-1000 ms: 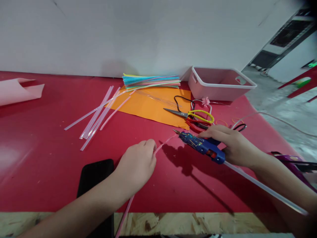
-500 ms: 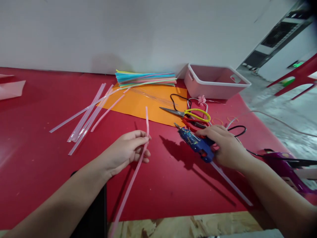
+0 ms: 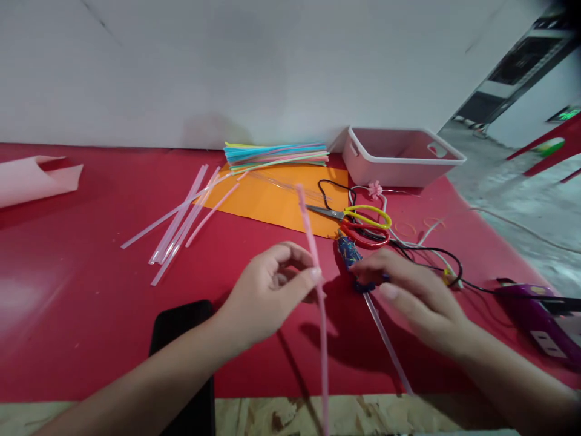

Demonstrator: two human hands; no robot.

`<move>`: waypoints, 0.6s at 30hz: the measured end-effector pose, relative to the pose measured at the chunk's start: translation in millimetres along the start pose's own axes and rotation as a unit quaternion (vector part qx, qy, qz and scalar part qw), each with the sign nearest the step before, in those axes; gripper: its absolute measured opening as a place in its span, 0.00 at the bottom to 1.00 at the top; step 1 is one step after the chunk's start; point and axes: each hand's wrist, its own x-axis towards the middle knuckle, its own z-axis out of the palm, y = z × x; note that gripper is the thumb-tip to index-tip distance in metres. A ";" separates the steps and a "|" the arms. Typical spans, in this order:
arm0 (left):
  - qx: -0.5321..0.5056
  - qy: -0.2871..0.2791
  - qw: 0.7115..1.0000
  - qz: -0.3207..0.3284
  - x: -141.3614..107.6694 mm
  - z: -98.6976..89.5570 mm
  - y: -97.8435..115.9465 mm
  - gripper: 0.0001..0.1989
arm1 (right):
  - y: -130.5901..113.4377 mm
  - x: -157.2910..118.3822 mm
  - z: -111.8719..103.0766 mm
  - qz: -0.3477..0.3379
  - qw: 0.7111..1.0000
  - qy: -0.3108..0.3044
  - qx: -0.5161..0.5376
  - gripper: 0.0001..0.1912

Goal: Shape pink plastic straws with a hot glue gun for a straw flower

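- Pink, slender, flexible stick (image 3: 322, 327): suspended above red, smooth tabletop (image 3: 104, 321); bare left hand (image 3: 272, 290) pinches below the tip, presumably keeping it exposed.
- Bare right hand (image 3: 417, 297): at blue plastic glue gun (image 3: 348, 252); grip cannot be determined.

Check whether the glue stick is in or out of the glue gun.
In, partly: the glue stick projects from the rear of the glue gun.
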 end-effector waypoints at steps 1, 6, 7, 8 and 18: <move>0.009 -0.010 1.000 0.009 -3.5 7.7 2.3 0.06 | -10.1 0.0 7.4 0.000 0.998 -0.051 0.039 0.10; 0.124 0.013 0.988 0.089 -13.7 15.9 -1.4 0.08 | -31.9 -0.7 32.2 0.111 0.974 -0.116 0.159 0.20; 0.188 0.028 0.976 0.104 -14.8 12.0 -5.6 0.14 | -29.8 -0.9 33.8 0.150 0.963 -0.096 0.204 0.22; 0.279 0.033 0.954 0.108 -15.9 8.0 -10.8 0.22 | -26.0 -0.8 34.5 0.190 0.944 -0.071 0.261 0.23; 0.555 -0.274 0.779 0.099 -50.5 53.7 -49.3 0.50 | 3.1 11.9 30.4 0.220 0.827 0.068 0.512 0.23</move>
